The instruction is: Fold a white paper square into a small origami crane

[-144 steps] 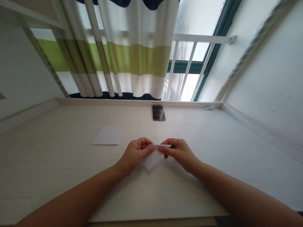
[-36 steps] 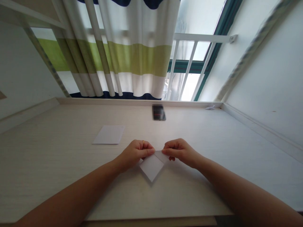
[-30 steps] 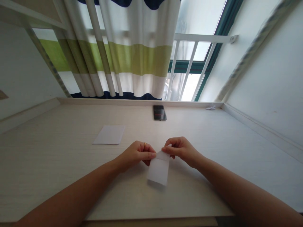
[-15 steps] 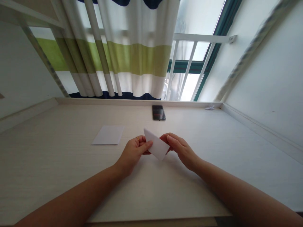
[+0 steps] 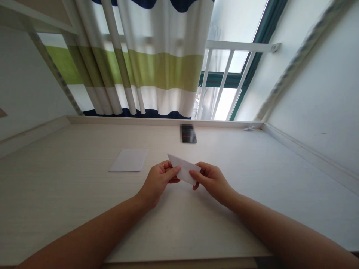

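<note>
Between my two hands is a small folded piece of white paper (image 5: pixel 183 170), held tilted above the pale tabletop (image 5: pixel 179 231). My left hand (image 5: pixel 161 177), with a ring on one finger, pinches its left side, thumb on top and fingers beneath. On the other side, my right hand (image 5: pixel 211 179) grips the right end, its thumb pressed on the near face and the fingers behind. A stack or sheet of white paper (image 5: pixel 129 160) lies flat on the table to the left of my hands.
Beyond my hands, a dark blurred object (image 5: pixel 187 133) lies close to the table's back rim (image 5: pixel 134 120). A small white scrap (image 5: pixel 249 128) rests at the back right corner. A striped curtain (image 5: pixel 168 71) and a white railing (image 5: pixel 238 45) stand behind.
The paper has tilted to a flatter angle. My right thumb has moved left onto its face, so the right hand now grips it more firmly. The left hand barely differs.
</note>
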A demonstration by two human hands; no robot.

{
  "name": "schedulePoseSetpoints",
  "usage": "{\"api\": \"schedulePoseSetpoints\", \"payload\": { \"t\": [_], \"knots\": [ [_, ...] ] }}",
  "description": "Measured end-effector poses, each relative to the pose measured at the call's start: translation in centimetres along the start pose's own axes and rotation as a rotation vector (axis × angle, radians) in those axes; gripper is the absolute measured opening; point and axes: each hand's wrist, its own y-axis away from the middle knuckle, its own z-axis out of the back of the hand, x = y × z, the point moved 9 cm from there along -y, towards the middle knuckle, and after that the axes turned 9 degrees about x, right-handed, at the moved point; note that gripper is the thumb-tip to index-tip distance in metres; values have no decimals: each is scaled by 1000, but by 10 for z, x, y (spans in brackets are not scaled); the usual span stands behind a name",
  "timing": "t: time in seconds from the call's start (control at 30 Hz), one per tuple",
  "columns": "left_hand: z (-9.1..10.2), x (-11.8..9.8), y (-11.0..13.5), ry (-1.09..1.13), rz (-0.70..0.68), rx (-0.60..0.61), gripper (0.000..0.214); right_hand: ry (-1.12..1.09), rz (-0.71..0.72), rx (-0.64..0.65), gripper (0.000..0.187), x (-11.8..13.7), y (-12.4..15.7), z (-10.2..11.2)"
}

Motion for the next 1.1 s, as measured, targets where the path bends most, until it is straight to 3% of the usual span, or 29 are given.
{"api": "schedulePoseSetpoints", "payload": {
  "t": [0.17,0.33,0.43,0.53,0.63,0.77,0.93,1.1],
  "knots": [
    [1,0,0,-9,0,-8,31,-32,-4,-31,17,0,0,3],
    [4,-13,3,-15,-147,-80,61,-218,14,-36,24,-1,0,7],
    [2,-19,3,-155,-204,-56,41,-311,11,-5,38,-2,-1,8],
    [8,-21,5,-355,-187,-109,18,-404,1,26,23,-4,-3,7],
    [9,-29,8,-549,-222,-129,17,-513,-38,40,13,-9,-5,7],
    [-5,-40,13,-737,-346,-34,15,-637,-99,70,9,-15,-7,6],
    [-19,-39,17,-792,-413,72,25,-761,-155,76,8,-20,-7,3],
    [-18,-34,18,-788,-343,72,31,-804,-148,85,5,-20,-7,0]
  ]
}}
